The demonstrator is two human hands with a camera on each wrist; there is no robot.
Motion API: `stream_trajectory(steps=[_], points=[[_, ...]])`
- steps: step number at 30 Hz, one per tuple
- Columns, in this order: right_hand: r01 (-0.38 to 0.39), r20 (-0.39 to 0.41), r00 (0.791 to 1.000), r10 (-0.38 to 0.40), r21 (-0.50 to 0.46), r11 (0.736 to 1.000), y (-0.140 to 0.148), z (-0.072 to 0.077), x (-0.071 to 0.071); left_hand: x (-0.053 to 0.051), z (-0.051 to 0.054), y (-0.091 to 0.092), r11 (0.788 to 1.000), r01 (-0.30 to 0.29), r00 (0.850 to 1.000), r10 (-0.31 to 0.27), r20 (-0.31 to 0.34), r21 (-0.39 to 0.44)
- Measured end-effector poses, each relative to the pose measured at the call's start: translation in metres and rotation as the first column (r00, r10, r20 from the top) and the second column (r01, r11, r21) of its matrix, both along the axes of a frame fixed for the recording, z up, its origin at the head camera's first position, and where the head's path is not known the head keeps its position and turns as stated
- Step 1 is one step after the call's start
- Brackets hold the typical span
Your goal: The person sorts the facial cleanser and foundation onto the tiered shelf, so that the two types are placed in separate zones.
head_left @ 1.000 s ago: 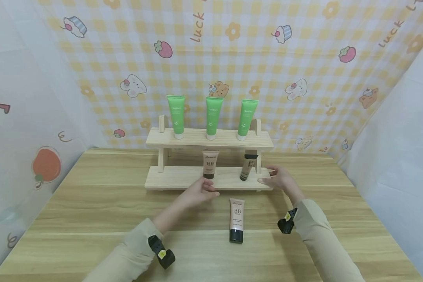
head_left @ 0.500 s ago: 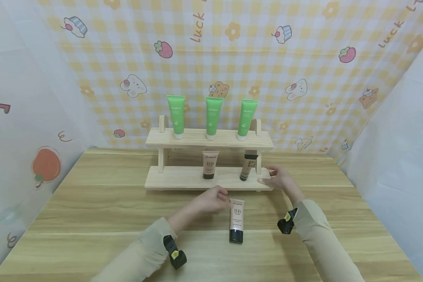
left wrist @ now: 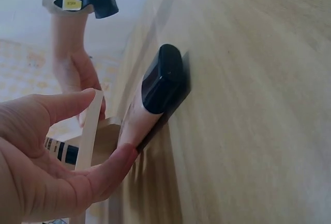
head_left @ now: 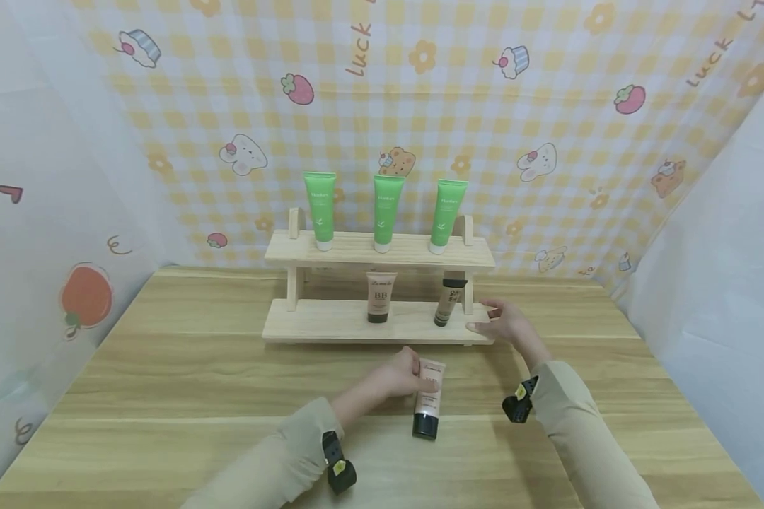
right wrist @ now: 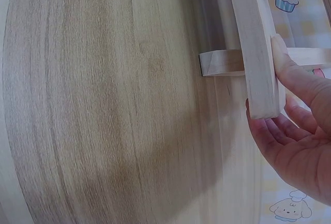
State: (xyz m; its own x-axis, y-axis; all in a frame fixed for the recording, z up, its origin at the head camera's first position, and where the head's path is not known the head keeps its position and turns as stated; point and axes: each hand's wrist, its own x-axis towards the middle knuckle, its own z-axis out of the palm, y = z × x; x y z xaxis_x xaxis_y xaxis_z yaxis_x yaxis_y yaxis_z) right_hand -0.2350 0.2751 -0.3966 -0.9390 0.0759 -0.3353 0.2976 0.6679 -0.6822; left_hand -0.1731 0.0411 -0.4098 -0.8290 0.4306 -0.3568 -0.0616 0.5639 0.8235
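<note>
A pink BB cream tube (head_left: 429,399) with a black cap lies on the table in front of a two-tier wooden display shelf (head_left: 325,325). Over its upper end is my left hand (head_left: 397,375). One digit touches the tube (left wrist: 138,123) in the left wrist view, while the other stands apart from it. My right hand (head_left: 509,327) grips the right end of the lower board (right wrist: 258,74), thumb above and fingers underneath. On that board stand a smaller BB cream tube (head_left: 380,297) and a brown, dark-ended tube (head_left: 448,302).
Three green tubes, left (head_left: 321,212), middle (head_left: 388,212) and right (head_left: 446,215), stand along the upper board (head_left: 350,249). The wood-grain table (head_left: 165,382) extends around the shelf. A checked cloth (head_left: 356,127) hangs behind it.
My left hand has moved from the smaller tube on the lower board, right and towards me, onto the lying tube, which has turned slightly. My right hand keeps its grip.
</note>
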Motion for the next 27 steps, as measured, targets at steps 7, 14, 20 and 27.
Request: stream_trajectory(steps=[7,14,20,27], points=[[-0.003,0.012,1.0,0.003,-0.003,1.0,0.001,0.0,-0.001,0.005,-0.006,0.009,0.998,-0.011,0.998,0.007,-0.069,-0.056],[-0.01,0.001,1.0,0.01,0.005,1.0,0.001,-0.001,-0.001,0.005,-0.016,0.014,0.999,-0.023,0.998,0.022,-0.062,-0.03],[-0.011,-0.01,1.0,0.011,0.009,1.0,0.001,-0.001,0.0,0.006,-0.018,0.015,1.0,0.025,0.999,-0.025,-0.046,-0.003],[-0.01,-0.011,1.0,0.01,0.022,1.0,0.0,0.0,-0.001,0.006,-0.017,0.014,0.996,0.076,0.995,-0.079,-0.067,-0.047]])
